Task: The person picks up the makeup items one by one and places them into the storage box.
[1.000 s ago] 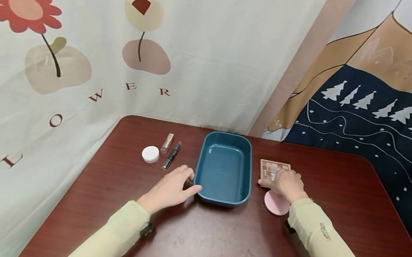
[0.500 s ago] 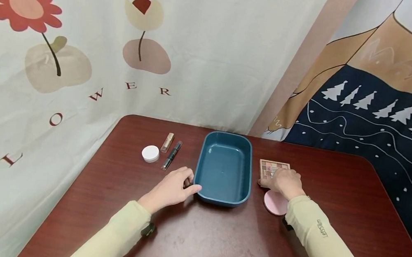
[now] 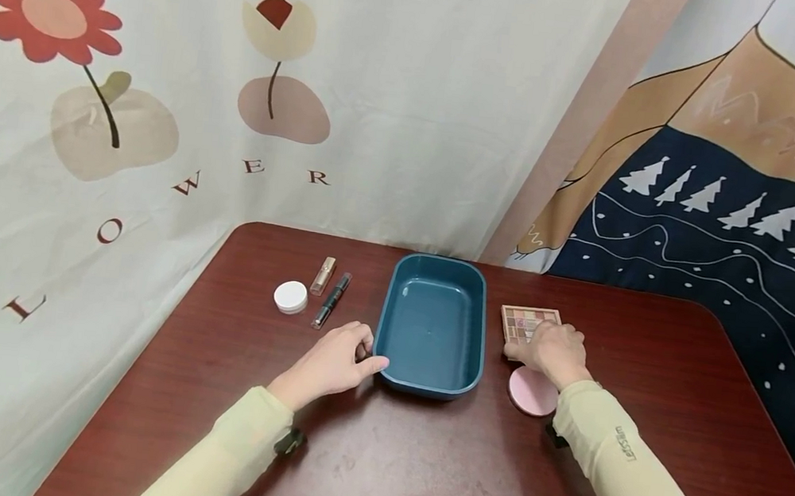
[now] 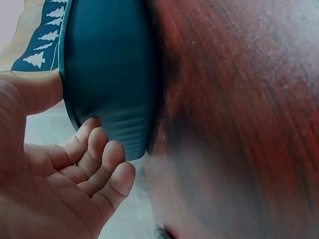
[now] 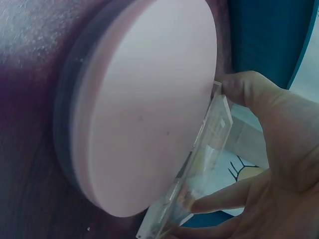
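My left hand (image 3: 331,360) is at the near left corner of a blue plastic bin (image 3: 433,323). Its thumb lies over the rim, and the curled fingers (image 4: 113,155) are against the outer wall. To the right of the bin, my right hand (image 3: 551,353) grips an eyeshadow palette (image 3: 521,324) with rows of coloured pans. In the right wrist view, the thumb is at one corner of the palette's clear cover (image 5: 212,134) and the fingertips are on its face. A round pink compact (image 3: 532,391) lies just nearer than the palette, partly under the wrist.
Left of the bin lie a white round jar (image 3: 290,297), a gold lipstick tube (image 3: 323,276) and a dark double-ended stick (image 3: 331,301). The brown table (image 3: 412,465) meets printed curtains (image 3: 410,121) at its back. Inside the bin only its bare floor shows.
My right thumb has shifted slightly to the right along the palette, whose far edge shows a touch higher. The left hand and the bin stay where they were.
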`<control>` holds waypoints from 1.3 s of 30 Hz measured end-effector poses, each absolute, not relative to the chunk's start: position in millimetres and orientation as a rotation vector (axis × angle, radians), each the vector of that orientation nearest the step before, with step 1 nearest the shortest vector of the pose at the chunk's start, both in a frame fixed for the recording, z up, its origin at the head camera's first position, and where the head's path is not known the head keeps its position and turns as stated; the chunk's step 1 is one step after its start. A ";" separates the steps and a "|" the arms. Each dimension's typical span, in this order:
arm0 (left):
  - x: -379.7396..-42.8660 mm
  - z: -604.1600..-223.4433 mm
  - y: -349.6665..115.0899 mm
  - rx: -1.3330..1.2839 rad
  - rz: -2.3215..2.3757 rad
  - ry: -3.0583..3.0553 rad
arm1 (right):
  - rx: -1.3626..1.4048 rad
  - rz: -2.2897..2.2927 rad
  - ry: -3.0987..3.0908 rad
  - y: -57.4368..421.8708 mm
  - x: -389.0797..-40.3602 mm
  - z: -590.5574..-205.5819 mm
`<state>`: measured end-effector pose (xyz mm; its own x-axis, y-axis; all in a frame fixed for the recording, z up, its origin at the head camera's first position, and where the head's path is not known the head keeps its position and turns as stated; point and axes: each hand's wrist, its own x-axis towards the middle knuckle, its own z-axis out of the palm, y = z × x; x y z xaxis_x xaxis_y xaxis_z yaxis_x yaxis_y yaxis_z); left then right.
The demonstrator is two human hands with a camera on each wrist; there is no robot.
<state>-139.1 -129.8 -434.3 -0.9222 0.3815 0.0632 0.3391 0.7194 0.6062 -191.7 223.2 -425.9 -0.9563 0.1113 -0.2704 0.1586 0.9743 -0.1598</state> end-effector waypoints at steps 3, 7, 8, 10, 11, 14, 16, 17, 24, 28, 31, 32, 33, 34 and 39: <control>-138.7 -434.5 -128.9 0.586 0.990 2.844 | 0.203 -0.290 2.902 223.4 -190.7 -423.1; -137.7 -434.4 -128.7 0.575 1.000 2.835 | 0.170 -0.317 2.976 222.0 -189.8 -417.9; -137.4 -434.5 -128.8 0.577 1.006 2.832 | 0.161 -0.328 2.992 221.2 -189.6 -416.4; -136.9 -434.2 -128.9 0.570 1.009 2.825 | 0.130 -0.344 3.024 219.7 -189.6 -413.7; -136.7 -434.1 -129.0 0.567 1.012 2.820 | 0.112 -0.351 3.037 218.7 -189.5 -412.1; -136.2 -434.2 -129.1 0.557 1.012 2.810 | 0.065 -0.370 3.068 215.8 -189.6 -407.9; -136.0 -434.2 -129.0 0.557 1.012 2.805 | 0.030 -0.368 3.086 213.8 -189.3 -405.2; -135.9 -434.2 -128.9 0.559 1.013 2.804 | 0.017 -0.368 3.094 212.6 -189.0 -403.9; -137.0 -434.9 -128.5 0.607 1.009 2.812 | -0.085 -0.405 3.138 205.4 -187.6 -397.9; -137.2 -435.2 -128.0 0.612 1.006 2.812 | -0.151 -0.406 3.175 202.3 -186.7 -395.3; -137.3 -434.7 -127.6 0.600 0.995 2.811 | -0.192 -0.400 3.205 198.8 -186.4 -393.3; -137.4 -434.3 -127.3 0.598 0.992 2.812 | -0.203 -0.399 3.210 197.7 -186.4 -392.9; -137.5 -433.9 -127.1 0.596 0.989 2.813 | -0.211 -0.398 3.212 196.4 -186.1 -392.1; -137.6 -433.7 -127.0 0.595 0.985 2.814 | -0.223 -0.397 3.214 195.1 -185.9 -391.4; -137.3 -431.7 -126.2 0.586 0.979 2.811 | -0.286 -0.406 3.213 189.4 -184.4 -389.1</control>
